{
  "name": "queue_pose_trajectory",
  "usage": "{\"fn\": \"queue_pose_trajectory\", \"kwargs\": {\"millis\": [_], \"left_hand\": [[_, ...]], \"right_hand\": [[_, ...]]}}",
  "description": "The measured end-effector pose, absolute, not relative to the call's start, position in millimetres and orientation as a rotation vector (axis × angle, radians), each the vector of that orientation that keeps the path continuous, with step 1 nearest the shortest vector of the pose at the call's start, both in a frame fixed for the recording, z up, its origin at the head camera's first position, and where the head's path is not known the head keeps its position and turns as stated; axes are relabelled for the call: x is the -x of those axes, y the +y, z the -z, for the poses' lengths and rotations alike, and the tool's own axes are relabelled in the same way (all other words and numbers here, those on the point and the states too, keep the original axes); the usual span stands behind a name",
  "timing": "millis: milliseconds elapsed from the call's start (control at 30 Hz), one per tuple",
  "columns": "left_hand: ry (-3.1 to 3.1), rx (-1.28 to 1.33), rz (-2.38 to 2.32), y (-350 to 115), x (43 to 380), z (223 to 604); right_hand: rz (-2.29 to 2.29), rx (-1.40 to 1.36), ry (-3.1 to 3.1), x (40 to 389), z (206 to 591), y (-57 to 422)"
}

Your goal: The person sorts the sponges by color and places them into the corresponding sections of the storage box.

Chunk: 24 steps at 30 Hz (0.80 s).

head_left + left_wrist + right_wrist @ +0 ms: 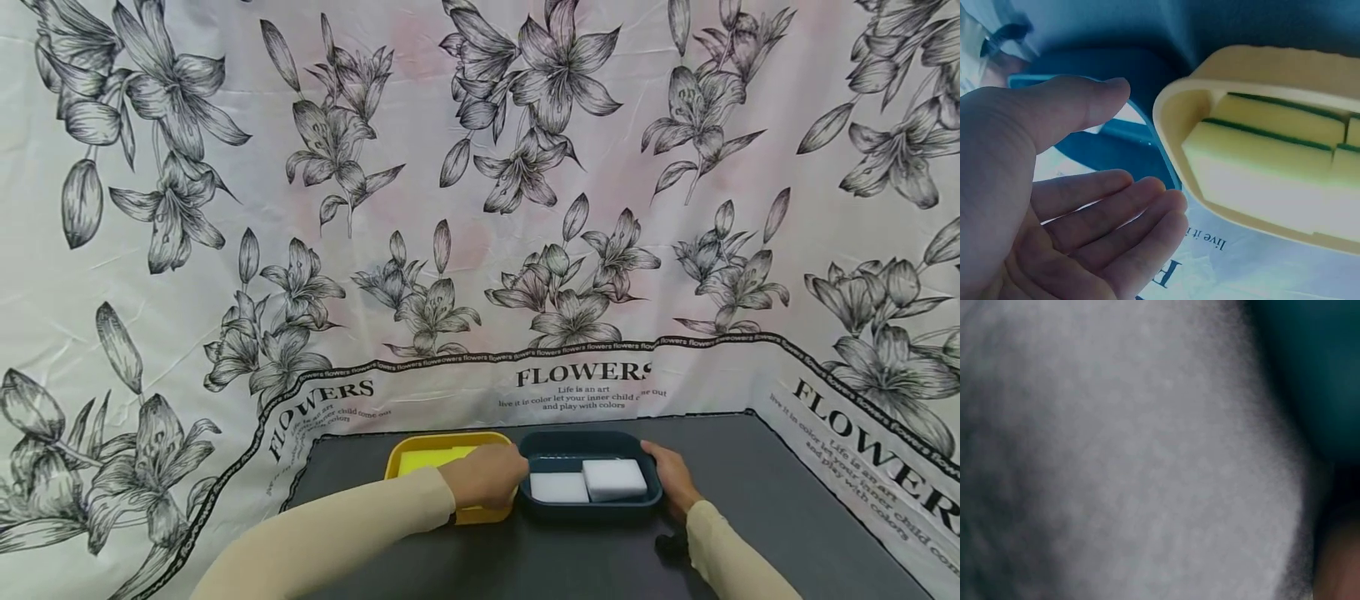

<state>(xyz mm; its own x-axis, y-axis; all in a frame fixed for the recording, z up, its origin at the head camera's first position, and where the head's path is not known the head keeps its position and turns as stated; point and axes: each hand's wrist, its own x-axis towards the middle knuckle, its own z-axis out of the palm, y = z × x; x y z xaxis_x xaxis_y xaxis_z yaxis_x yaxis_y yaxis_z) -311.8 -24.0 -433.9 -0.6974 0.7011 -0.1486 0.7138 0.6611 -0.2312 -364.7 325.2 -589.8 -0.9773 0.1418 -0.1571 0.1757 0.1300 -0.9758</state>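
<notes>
A dark blue tray (592, 510) holds two white sponge blocks (615, 479), one lying a little higher than the other. Close against its left side stands a yellow tray (483, 515) with several yellow sponges (1260, 162) with thin green layers. My left hand (487, 477) is over the place where the two trays meet. In the left wrist view its thumb and fingers are spread apart and overlap the blue tray, with nothing between them. My right hand (675, 477) grips the blue tray's right end at the rim. The right wrist view is mostly a grey blur.
Both trays stand on a dark grey table (585, 562). A small black object (671, 547) is beside the right sleeve. Behind and along both sides hangs a white cloth (465, 250) printed with flowers and lettering.
</notes>
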Motion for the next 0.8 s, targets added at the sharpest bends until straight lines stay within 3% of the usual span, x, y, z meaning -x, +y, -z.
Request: {"fn": "queue_pose_trajectory", "kwargs": {"millis": [800], "left_hand": [[2.588, -0.958, 0.516, -102.9, 282.1, 423.7]], "right_hand": [[2.029, -0.333, 2.298, 366.6, 594.4, 334.0]]}}
